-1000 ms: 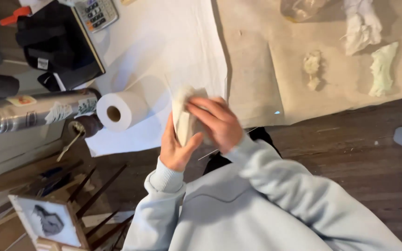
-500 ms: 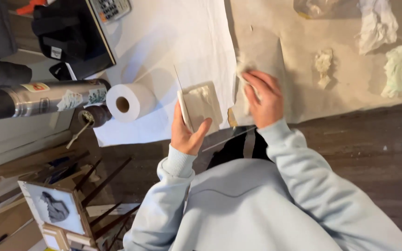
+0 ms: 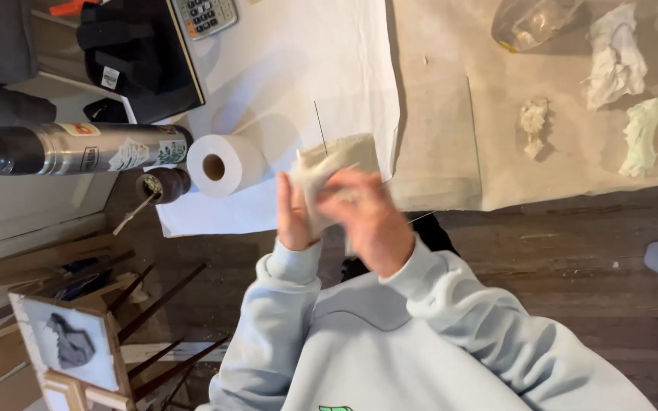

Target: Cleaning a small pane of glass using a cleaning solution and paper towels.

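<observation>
I am holding a pale, flat rectangular slab upright over the near edge of the white cloth. My left hand grips its left edge from below. My right hand lies across the lower front of the slab and is blurred by motion. A whitish patch shows between its fingers; I cannot tell whether that is a tissue or the slab. A thin wire-like line rises from the slab's top.
A paper roll, a small dark jar and a lying metal flask sit to the left. Right of the cloth are a glass sheet on brown paper and crumpled tissues. A calculator lies at the top.
My right hand left the brown paper at the right and came back onto the slab. The slab is tilted more upright than half a second ago.
</observation>
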